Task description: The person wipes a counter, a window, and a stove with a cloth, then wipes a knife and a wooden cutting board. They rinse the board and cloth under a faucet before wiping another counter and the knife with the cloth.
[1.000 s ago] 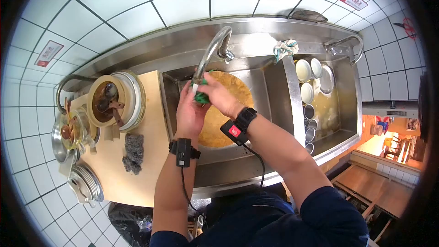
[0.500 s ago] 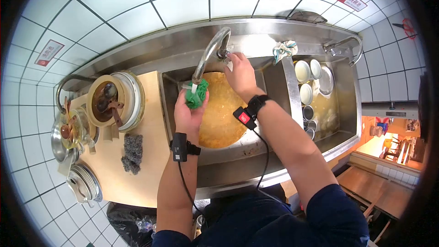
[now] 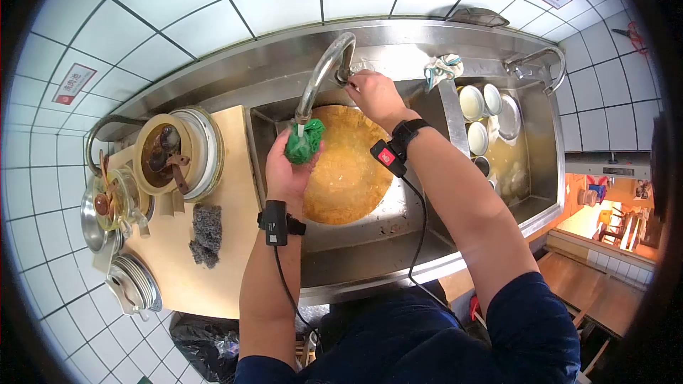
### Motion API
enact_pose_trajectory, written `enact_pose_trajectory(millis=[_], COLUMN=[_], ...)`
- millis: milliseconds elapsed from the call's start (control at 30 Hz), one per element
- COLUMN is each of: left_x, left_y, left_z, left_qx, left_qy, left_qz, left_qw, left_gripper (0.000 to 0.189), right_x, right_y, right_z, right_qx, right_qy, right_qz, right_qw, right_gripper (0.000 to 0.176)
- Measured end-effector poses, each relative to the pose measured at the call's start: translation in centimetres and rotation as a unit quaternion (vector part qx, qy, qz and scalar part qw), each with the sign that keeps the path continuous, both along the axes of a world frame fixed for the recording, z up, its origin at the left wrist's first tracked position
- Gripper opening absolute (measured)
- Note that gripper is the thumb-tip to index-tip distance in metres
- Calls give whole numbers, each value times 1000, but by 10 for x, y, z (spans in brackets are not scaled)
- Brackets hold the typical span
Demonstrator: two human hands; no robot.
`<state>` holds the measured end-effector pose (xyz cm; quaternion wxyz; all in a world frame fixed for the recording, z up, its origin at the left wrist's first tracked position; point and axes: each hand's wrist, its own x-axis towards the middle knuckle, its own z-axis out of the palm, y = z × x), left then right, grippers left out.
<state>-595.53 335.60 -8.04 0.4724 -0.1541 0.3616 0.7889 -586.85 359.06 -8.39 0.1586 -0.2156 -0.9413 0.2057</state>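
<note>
1. Left hand (image 3: pixel 288 171): grip closed on one crumpled green mesh scrubber (image 3: pixel 304 141), right under the spout.
2. Right hand (image 3: pixel 373 94): grip wraps one curved steel tap (image 3: pixel 320 75) at its base.
3. One round yellow board (image 3: pixel 348 171) in the steel sink (image 3: pixel 377 235).
4. One grey wire pad (image 3: pixel 206 235) on the wooden surface (image 3: pixel 178 270).

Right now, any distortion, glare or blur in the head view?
Head view: strong fisheye, wall tiles bow, dark vignette at the edges; soft glare on the steel backsplash; left hand with green scrubber and right hand at the faucet look sharp.
</note>
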Motion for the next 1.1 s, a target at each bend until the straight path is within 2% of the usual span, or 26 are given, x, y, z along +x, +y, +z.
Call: enact_pose_trajectory(millis=[300,533,833,900,933,1000,1067,1100], left_x=[-1,-3,-5,-4,-3,0,7,13], left_y=[0,4,7,8,8,9,7,7], left_z=[4,6,4,6,9,14,19,18], left_qx=[-12,-20,-10,-8,-16,-24,-48,-49], left_qy=[47,58,68,66,85,104,182,181], left_qz=[-17,-16,-16,-16,-13,-8,-24,-27], left_qw=[999,998,998,998,996,994,982,982], left_gripper=[29,27,26,26,26,26,27,27], right_x=[5,4,5,7,9,16,12,7], right_y=[6,4,0,-6,-14,-42,-79,-99], right_z=[6,-3,-12,-9,-3,7,6,9], right_qx=[-57,-33,10,3,3,-58,-299,-411], right_qy=[9,11,67,146,146,158,154,183], right_qz=[-22,-20,2,-28,-29,-136,-112,-115], right_qw=[998,999,998,989,989,976,935,886], right_gripper=[23,21,17,18,18,21,31,35])
